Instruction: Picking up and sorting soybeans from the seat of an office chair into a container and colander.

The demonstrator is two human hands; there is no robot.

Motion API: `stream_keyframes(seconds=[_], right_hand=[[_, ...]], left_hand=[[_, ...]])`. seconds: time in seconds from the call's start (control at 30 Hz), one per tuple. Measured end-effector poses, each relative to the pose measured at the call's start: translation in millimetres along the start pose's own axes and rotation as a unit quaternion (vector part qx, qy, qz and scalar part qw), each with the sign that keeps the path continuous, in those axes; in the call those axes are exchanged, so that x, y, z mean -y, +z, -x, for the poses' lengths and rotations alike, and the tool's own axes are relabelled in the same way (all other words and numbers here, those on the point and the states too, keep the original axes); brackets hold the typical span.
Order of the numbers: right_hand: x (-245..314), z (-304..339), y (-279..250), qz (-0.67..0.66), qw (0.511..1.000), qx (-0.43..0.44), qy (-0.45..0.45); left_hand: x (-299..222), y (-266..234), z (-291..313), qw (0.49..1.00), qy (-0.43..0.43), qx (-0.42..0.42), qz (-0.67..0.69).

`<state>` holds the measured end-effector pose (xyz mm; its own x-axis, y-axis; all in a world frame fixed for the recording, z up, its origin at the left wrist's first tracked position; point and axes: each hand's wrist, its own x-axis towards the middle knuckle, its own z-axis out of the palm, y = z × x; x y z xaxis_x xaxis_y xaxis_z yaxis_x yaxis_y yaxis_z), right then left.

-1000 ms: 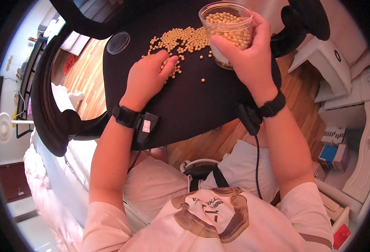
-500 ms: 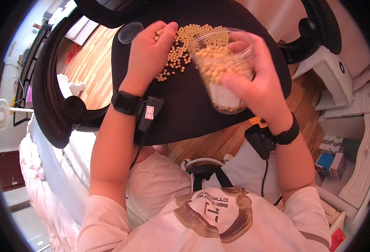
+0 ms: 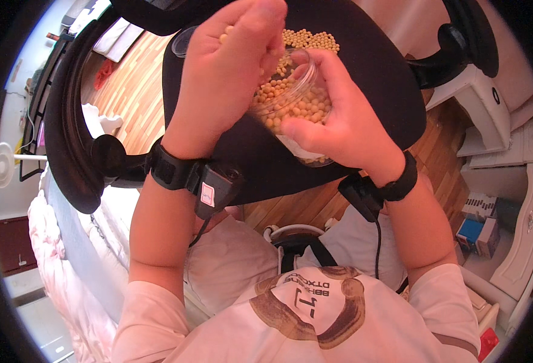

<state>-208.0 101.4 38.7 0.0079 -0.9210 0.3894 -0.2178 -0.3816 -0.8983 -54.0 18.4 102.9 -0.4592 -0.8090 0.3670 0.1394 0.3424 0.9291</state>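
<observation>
My right hand (image 3: 352, 124) grips a clear plastic jar (image 3: 300, 140), part filled with yellow soybeans (image 3: 305, 107) and tilted with its mouth toward the left. Above that mouth, my left hand (image 3: 224, 85) is closed, a few soybeans showing between its fingers; the rest of what it holds is hidden. More loose soybeans (image 3: 315, 40) lie spread on the black chair seat (image 3: 378, 78) beyond the jar. Partly behind my left hand, a clear round lid (image 3: 181, 43) rests on the seat's far left.
Black armrests curve up on the left (image 3: 72, 115) and right (image 3: 460, 42) of the seat. A white cabinet (image 3: 520, 224) stands at the right, with small boxes (image 3: 478, 230) beside it. Pink-white bedding (image 3: 54, 254) is at the left. Wooden floor (image 3: 139, 78) shows around the chair.
My left hand has lifted and come nearer, moving right from the pile to the jar's mouth. My right hand has brought the jar left, tilting it toward the left hand.
</observation>
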Motion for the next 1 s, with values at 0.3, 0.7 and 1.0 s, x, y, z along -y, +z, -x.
stream_keyframes(seconds=[0.3, 0.7, 1.0], right_hand=[[-2.9, -0.5, 3.5, 0.013, 1.000, 0.000, -0.015], [-5.5, -1.2, 3.0, 0.020, 0.999, -0.005, -0.036], [-5.0, 0.6, 4.4, -0.007, 0.999, -0.006, -0.045]], left_hand=[[5.8, -2.7, 4.2, 0.997, -0.044, 0.059, -0.036], [11.4, -12.2, 3.7, 0.995, -0.042, 0.096, -0.002], [12.4, -14.6, 9.0, 0.988, -0.025, 0.143, 0.049]])
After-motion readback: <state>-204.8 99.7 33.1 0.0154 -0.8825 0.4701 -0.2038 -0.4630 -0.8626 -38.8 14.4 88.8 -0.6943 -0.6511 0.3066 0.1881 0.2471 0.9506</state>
